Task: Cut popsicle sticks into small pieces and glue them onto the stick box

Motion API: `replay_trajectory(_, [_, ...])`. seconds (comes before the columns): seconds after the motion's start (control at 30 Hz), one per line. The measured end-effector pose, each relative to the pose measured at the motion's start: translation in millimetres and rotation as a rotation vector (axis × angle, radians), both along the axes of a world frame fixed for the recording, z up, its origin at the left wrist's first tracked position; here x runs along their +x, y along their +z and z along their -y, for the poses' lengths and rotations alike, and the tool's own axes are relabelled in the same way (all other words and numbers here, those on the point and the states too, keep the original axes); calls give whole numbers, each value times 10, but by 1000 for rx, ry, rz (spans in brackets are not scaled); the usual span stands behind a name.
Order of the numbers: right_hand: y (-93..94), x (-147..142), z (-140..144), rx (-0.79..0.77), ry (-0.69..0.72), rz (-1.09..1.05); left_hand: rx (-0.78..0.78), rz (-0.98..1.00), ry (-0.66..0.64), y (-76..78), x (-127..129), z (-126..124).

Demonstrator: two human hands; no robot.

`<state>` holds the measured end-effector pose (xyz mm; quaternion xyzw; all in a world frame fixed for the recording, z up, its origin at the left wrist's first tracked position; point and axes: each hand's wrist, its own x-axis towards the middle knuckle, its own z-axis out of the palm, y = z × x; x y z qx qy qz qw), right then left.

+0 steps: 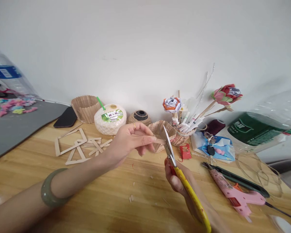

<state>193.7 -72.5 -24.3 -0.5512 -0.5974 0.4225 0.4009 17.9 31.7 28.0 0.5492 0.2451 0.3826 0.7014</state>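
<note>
Wooden bench (99, 194), white wall (145, 48) behind. Mid-frame: left hand (135, 139) pinching wooden stick (159, 141), near-horizontal, tip right; right hand (177, 183) gripping scissors (181, 176), blades up-left.

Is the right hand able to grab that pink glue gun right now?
Probably not yet: the right hand is busy holding the yellow-handled scissors. With those put down, it likely could, since nothing seems to block the way to the pink glue gun.
</note>
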Motion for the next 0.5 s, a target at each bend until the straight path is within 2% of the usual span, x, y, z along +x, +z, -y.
replay_trajectory(0.07, [-27,-20,-14,12,-24,-10,-60,120,49,-54,39,58])
replay_trajectory(0.13, [-42,-39,-18,7,-26,-34,-79,157,71,-99,69,106])
replay_trajectory(0.3, [-91,-72,-7,30,1,-98,-30,121,102,-140,92,158])
replay_trajectory(0.5, [-171,-54,19,79,23,-72,-64,107,54,-164,111,247])
